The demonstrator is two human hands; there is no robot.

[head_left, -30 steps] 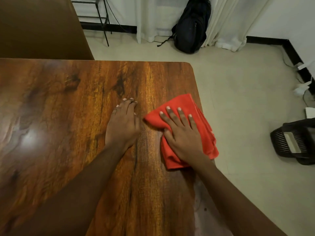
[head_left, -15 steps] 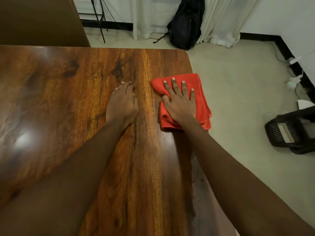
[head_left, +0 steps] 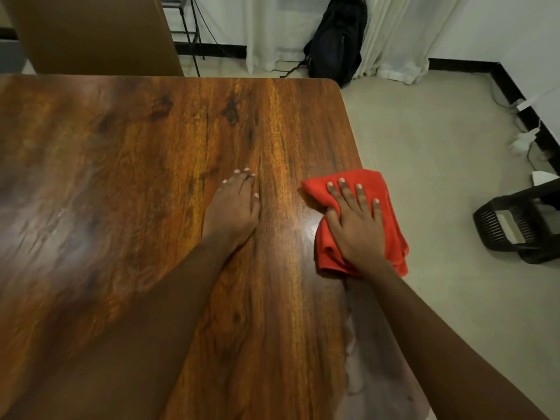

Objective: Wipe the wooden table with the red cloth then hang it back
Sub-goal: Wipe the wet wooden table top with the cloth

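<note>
So the cloth point(head_left: 394, 237) was sitting at the right edge of the table point(head_left: 121, 177), about halfway along the side. It was bunched into a loose fold, and its right part looked like it spilled a bit past the edge over the floor.

The right hand point(head_left: 356, 225) lay flat on top of it, palm down. Its fingers point(head_left: 344, 192) were straight and slightly spread, pressing the cloth onto the wood, not curled round it or pinching it.

The left hand point(head_left: 233, 210) was flat on bare wood near the middle of the table, well apart from the cloth. Its fingers were straight and close together and it had hold of nothing. Both forearms came in from the bottom of the view.

The tabletop was dark, glossy wood with strong grain and a light glare on the left side.

Past the far edge, a black backpack point(head_left: 336, 40) leaned against white curtains point(head_left: 394, 31) on the floor. A black plastic thing point(head_left: 515, 225) sat on the floor to the right, can't tell what exactly. A brown panel point(head_left: 91, 31) stood behind the far left of the table.
</note>
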